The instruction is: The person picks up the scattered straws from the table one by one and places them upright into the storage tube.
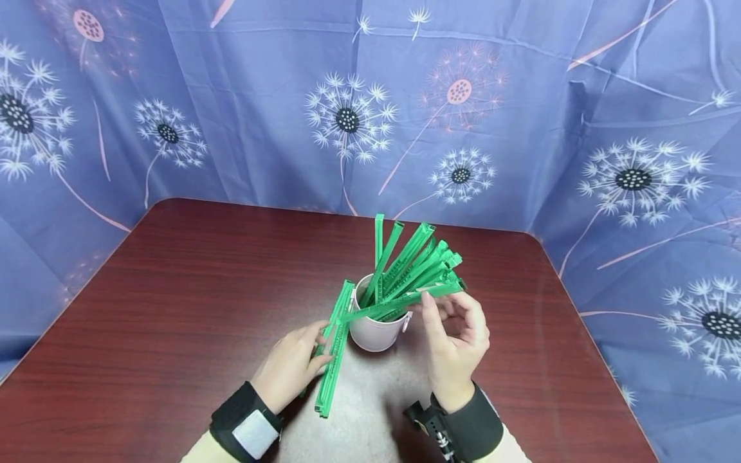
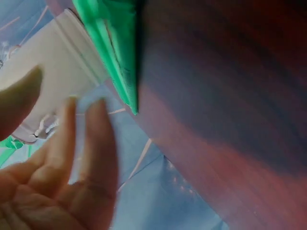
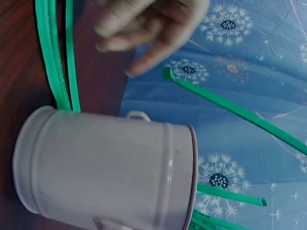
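Observation:
My right hand point(image 1: 454, 334) pinches one end of a slim green stick packet point(image 1: 382, 308) between thumb and fingers. The packet slants across the mouth of a pale bucket point(image 1: 376, 337), its free end pointing left; that end point(image 3: 192, 87) also shows in the right wrist view. Beside the bucket, several matching packets point(image 1: 334, 370) lie on the table under my left hand point(image 1: 295, 363), whose thumb and fingers are parted above them. The left wrist view shows the blurred left hand point(image 2: 62, 182) with loosely bent fingers and nothing between them.
A bunch of green stick packets point(image 1: 413, 257) stands in the bucket, fanned towards the right. Small handles point(image 1: 407, 320) stick out at the bucket's sides. Blue dandelion-print cloth point(image 1: 260, 128) hangs around the dark reddish wooden table point(image 1: 191, 302).

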The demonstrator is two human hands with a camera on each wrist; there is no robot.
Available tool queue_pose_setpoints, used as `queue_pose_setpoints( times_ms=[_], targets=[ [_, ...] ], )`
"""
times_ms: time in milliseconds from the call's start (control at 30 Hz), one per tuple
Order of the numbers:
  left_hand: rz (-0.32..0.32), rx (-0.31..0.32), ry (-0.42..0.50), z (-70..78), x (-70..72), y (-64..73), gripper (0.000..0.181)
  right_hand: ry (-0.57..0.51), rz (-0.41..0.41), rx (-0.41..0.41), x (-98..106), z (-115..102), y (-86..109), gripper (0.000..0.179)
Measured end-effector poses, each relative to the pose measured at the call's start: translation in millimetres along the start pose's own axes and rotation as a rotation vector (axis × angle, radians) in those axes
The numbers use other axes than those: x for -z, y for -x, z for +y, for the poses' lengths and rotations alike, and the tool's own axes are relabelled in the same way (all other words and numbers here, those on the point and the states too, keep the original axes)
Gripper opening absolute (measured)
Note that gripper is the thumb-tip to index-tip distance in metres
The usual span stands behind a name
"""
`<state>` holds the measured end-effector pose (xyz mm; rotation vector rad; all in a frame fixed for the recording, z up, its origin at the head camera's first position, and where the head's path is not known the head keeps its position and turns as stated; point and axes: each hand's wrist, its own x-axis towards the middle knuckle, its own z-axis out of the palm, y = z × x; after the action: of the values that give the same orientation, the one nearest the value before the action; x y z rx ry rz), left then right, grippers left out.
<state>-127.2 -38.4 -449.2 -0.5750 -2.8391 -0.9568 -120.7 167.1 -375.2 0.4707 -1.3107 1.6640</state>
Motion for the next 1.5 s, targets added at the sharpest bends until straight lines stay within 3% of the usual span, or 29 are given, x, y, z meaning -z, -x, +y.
queue_pose_setpoints(
  times_ms=[133, 267, 600, 1000, 1500],
  targets=[
    [-0.055, 0.021, -0.108, -4.7, -0.2, 4.6, 0.05, -0.014, 0.068, 0.027, 1.7, 1.7, -1.1, 0.016],
    [-0.079, 0.036, -0.159, -8.8, -0.6, 6.0, 0.046, -0.052, 0.094, 0.039, 4.2, 4.7, -2.1, 0.016],
    [-0.112, 0.073, -0.157, -11.6, 0.4, 4.9, 0.041, -0.032, 0.15, 0.064, 10.5, 8.0, -6.9, 0.018],
    [-0.118, 0.079, -0.163, -11.9, 2.4, 4.0, 0.034, 0.017, 0.15, 0.044, 15.0, 13.9, -7.1, 0.018],
    [-0.147, 0.12, -0.152, -12.0, 3.4, 3.2, 0.028, 0.02, 0.219, 0.023, 24.6, 15.5, -14.6, 0.019]
  ],
)
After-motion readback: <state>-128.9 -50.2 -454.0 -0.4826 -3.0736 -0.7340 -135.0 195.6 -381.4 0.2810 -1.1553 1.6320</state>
